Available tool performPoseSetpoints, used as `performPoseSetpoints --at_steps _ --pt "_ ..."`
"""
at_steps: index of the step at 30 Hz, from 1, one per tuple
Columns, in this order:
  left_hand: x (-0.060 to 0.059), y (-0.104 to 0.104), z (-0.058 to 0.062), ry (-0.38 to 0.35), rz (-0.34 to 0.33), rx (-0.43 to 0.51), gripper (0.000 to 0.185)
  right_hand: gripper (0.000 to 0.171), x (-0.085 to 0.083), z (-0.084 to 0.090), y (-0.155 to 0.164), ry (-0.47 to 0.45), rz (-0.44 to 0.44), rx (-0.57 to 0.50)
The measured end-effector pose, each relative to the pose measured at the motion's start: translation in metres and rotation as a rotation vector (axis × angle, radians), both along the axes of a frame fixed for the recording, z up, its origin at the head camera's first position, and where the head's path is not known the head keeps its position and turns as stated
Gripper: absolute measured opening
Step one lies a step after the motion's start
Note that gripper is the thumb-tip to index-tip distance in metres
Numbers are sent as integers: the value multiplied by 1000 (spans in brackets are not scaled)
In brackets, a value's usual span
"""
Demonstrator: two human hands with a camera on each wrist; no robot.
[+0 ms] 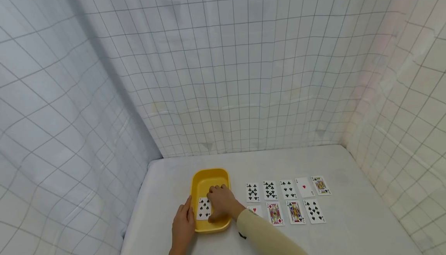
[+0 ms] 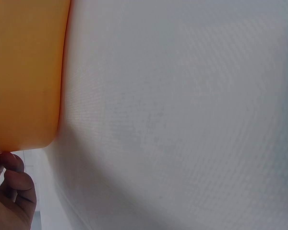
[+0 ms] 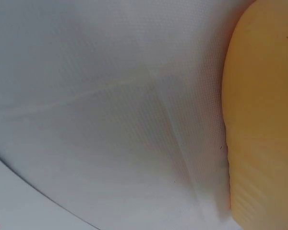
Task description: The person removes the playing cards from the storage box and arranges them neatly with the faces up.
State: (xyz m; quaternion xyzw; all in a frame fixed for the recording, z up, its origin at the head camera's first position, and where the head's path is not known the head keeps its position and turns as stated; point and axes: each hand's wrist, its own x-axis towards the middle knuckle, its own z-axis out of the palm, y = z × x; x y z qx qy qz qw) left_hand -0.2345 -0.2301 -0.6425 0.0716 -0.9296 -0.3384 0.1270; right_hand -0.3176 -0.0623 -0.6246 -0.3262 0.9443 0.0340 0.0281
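Observation:
A yellow tray point(image 1: 210, 174) sits on the white table, its outer wall point(image 2: 26, 81) filling the upper left of the left wrist view. My left hand point(image 1: 182, 224) grips the tray's left side, with curled fingers point(image 2: 19, 181) at its rim in the left wrist view. Inside the tray lies a face-up playing card point(image 1: 203, 208) with black spades. Reaching in from the right, my right hand point(image 1: 221, 201) overlaps the card's right edge, thumb low near its bottom corner. I cannot tell whether it pinches a card. The right wrist view shows just the tray's yellow side point(image 3: 264, 115).
Right of the tray, several face-up playing cards lie in two rows, including an ace of hearts point(image 1: 304, 187) and a spade card point(image 1: 314, 211). My right forearm partly covers a heart card point(image 1: 256, 210). White grid-patterned sheets point(image 1: 226, 73) hang around the table point(image 1: 334, 162).

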Motion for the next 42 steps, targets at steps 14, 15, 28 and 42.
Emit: performPoseSetpoints --at_steps 14,15,28,42 --pt "4 12 -3 -34 -6 17 44 79 10 7 18 -16 10 -47" --pt "4 11 -3 -37 -4 18 44 79 11 8 20 -20 15 -62" --pt "4 5 -5 11 11 -3 43 79 13 38 60 -2 -44 -295" --pt "2 -4 0 61 -51 3 44 83 44 52 241 111 -264 -483"
